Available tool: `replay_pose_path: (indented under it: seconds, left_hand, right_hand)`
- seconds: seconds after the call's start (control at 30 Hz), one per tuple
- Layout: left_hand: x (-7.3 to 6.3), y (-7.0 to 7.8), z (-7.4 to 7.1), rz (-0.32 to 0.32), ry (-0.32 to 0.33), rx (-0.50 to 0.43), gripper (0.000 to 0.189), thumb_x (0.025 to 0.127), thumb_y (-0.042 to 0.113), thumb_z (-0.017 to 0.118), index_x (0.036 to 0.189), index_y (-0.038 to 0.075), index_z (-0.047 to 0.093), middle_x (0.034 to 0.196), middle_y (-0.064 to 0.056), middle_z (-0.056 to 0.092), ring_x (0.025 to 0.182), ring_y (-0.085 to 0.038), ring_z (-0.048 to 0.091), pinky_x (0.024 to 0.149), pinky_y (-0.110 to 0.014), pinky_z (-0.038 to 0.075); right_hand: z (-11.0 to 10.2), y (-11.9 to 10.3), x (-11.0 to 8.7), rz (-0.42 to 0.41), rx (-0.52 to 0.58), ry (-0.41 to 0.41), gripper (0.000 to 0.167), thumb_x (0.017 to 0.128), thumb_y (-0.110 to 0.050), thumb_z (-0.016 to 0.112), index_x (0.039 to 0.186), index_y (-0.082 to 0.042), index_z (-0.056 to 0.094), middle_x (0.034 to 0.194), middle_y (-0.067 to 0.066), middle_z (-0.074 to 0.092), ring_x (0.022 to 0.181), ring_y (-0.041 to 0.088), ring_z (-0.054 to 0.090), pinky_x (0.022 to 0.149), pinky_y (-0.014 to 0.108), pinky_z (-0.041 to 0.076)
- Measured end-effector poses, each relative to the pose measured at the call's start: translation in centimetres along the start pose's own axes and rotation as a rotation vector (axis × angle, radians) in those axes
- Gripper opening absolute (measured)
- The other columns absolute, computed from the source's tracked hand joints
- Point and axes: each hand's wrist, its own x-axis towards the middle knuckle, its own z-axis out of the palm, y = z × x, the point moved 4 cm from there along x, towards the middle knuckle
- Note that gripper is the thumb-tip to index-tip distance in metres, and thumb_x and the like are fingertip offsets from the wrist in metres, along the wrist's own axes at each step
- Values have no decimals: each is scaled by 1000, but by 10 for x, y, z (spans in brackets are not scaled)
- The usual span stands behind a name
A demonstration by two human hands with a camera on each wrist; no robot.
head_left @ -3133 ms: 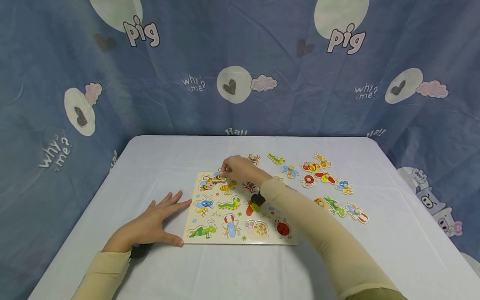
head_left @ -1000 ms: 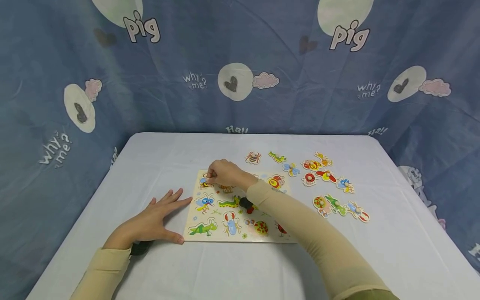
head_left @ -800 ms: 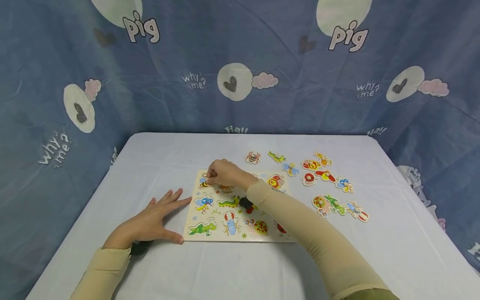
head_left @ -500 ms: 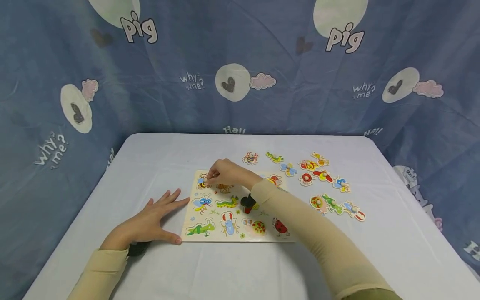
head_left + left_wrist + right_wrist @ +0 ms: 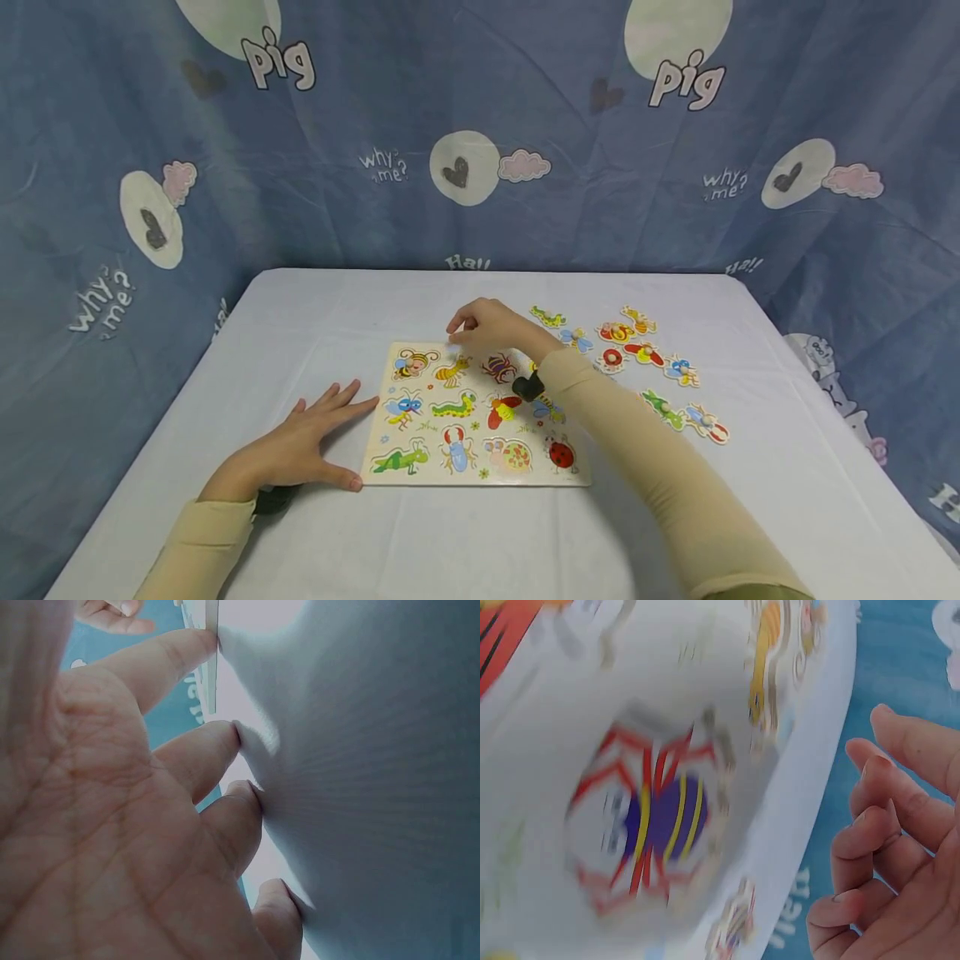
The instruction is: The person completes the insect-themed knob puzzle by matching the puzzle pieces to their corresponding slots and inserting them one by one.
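A counter covered in white cloth [image 5: 450, 542] stands before a blue cartoon-printed fabric backdrop [image 5: 337, 225]. To the right lie flat insect-shaped puzzle pieces: a green caterpillar piece [image 5: 547, 317] by the far side, a blue-winged bee piece [image 5: 576, 339] just beside it, then a crowd with a round red piece [image 5: 611, 360], a red-winged piece [image 5: 643, 353] and a blue mosquito piece [image 5: 681, 371]. Nearer are a green grasshopper piece [image 5: 663, 409] and a blue beetle piece with red pincers [image 5: 707, 423], next to each other, both slanting from far left to near right, the pincers at the near end. The beige right sleeve [image 5: 645, 467] and a black wrist device [image 5: 528, 386] stand in the way, covering the board's far right part. The pale rectangular board printed with insects [image 5: 435, 477] lies flat left of the pieces, long axis running left to right; its printed beetle [image 5: 457, 450] points to the far edge. The left hand [image 5: 300, 446] lies spread, thumb and forefinger at the board's left edge. The right hand [image 5: 491, 327] hovers over the far edge, its grip loose and holding nothing.
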Motion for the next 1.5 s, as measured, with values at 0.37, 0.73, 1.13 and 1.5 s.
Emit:
replay_pose_path:
  seconds: [0.37, 0.73, 1.13, 1.5]
  left_hand:
    - [-1, 1, -1, 4, 5, -13, 116, 64, 57, 99, 163, 25, 48, 178, -22, 22, 164, -56, 12, 121, -86, 4]
    - [-2, 3, 0, 4, 10, -8, 116, 64, 57, 99, 163, 25, 49, 178, -23, 24, 163, -57, 13, 120, -87, 5]
    - [-3, 4, -1, 13, 13, -5, 116, 64, 57, 99, 163, 25, 49, 178, -23, 24, 163, -58, 14, 119, -88, 5]
    - [-2, 3, -2, 8, -4, -54, 112, 67, 56, 98, 163, 24, 49, 178, -23, 21, 164, -57, 8, 119, -88, 0]
  right_hand:
    - [-31, 37, -23, 50, -6, 82, 26, 106, -27, 69, 125, -11, 78, 108, 9, 78, 92, 17, 67, 90, 33, 56]
    - [-55, 76, -47, 143, -69, 119, 27, 106, -26, 70, 126, -11, 77, 92, 9, 72, 80, 16, 56, 77, 29, 48]
    - [-75, 120, -74, 235, -54, 166, 31, 105, -28, 70, 129, -9, 75, 84, 11, 68, 68, 15, 55, 64, 29, 48]
    - [-90, 144, -96, 292, -79, 225, 33, 106, -25, 68, 132, -5, 74, 97, 12, 67, 78, 21, 56, 70, 32, 48]
